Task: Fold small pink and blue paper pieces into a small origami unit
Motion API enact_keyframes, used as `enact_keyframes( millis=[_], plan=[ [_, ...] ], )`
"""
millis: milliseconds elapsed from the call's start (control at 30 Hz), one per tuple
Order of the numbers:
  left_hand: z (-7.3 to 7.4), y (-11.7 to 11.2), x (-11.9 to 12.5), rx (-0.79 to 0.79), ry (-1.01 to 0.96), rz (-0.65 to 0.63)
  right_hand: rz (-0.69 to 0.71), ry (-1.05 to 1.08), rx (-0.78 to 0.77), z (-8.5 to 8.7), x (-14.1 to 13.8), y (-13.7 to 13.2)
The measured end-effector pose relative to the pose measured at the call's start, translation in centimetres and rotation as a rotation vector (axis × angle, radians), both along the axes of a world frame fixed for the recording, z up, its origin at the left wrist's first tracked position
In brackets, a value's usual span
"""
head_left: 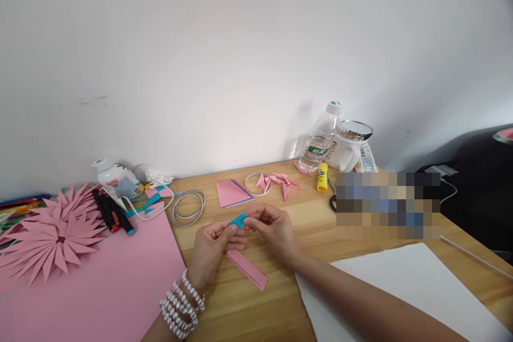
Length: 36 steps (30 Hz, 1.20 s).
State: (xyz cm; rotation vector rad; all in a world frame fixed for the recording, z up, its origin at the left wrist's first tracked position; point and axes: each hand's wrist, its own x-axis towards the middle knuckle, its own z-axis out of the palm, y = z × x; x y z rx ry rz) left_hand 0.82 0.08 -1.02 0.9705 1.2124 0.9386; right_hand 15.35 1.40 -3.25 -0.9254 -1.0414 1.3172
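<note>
Open tabletop [309, 220] around pinched blue strip [238, 220]

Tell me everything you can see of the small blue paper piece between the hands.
The small blue paper piece is a short, narrow bit of bright blue paper, seemingly folded; its creases are too small to read. It is held above the wooden table, right end tilted higher. The left hand pinches its lower left end; the right hand meets its upper right end with its fingertips. Nothing else touches it; a pink paper strip lies on the table below.
</note>
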Motion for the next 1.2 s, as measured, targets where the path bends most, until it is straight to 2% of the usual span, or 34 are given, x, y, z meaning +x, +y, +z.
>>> enact_keyframes(
  millis=[300, 500, 733, 967, 1200],
  plan=[
    [0.1, -0.1, -0.1, 0.014, -0.018, -0.006, 0.044, -0.080, -0.019, -0.7, -0.1, 0.5],
    [0.6, -0.3, 0.0, 0.011, 0.009, -0.025, 0.125, -0.100, -0.046, -0.4, 0.1, 0.5],
    [0.1, 0.4, -0.4, 0.015, -0.049, -0.011, 0.143, -0.065, -0.084, 0.4, 0.3, 0.5],
    [0.2, 0.2, -0.4, 0.024, 0.018, -0.052, 0.168, -0.052, -0.085, 0.1, 0.3, 0.5],
    [0.9, -0.3, -0.2, 0.129, 0.131, -0.109, 0.260, -0.142, 0.001, -0.5, 0.3, 0.4]
  ],
)
